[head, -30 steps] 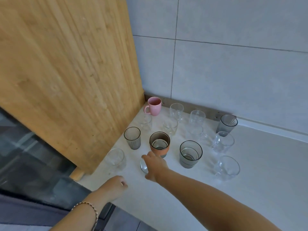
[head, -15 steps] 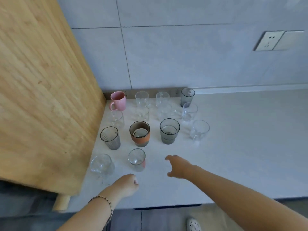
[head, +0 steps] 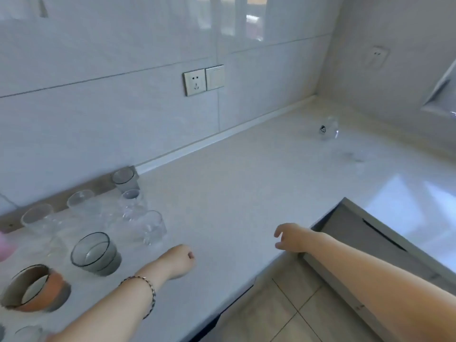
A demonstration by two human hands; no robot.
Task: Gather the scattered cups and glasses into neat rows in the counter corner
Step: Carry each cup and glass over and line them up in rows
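Note:
Several cups and glasses stand grouped at the left of the white counter (head: 234, 188): an orange-banded cup (head: 34, 290), a grey glass (head: 95, 254), a smoky glass (head: 124, 180) by the wall and clear glasses (head: 150, 227) between them. One clear glass with a dark sticker (head: 327, 129) stands alone far right near the back corner. My left hand (head: 176, 261) is a loose fist over the counter, right of the grey glass, holding nothing. My right hand (head: 292, 236) hovers near the counter's front edge, fingers apart and empty.
A tiled wall with a socket and switch (head: 203, 80) runs behind the counter. A grey open drawer or cabinet part (head: 365, 233) juts out beside my right forearm. Tiled floor (head: 278, 307) shows below the counter edge. A second socket (head: 376, 55) is on the right wall.
The view has swung right, away from the wooden board and the cup group. My right hand let go of a small glass and moved right; my left hand stays a fist.

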